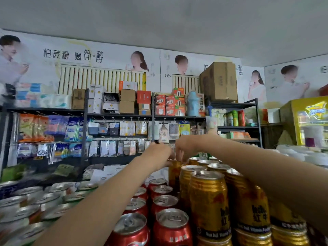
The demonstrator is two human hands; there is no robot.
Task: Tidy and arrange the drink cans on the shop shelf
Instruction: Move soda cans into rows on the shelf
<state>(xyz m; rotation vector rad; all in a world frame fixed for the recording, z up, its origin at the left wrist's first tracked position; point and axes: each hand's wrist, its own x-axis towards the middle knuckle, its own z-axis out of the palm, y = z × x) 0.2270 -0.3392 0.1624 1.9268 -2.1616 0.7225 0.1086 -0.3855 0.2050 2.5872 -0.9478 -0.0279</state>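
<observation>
Reaching both hands (174,153) over gold cans (209,201) bearing Chinese characters "红牛"

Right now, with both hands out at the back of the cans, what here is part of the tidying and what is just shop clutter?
Part of the job:
- gold can at the back, with the left hand and right hand on it
- gold cans in stacked rows
- red cans beside them

Just lying about:
- hanging packets
- cardboard box
- yellow fridge
- blue flask
</observation>
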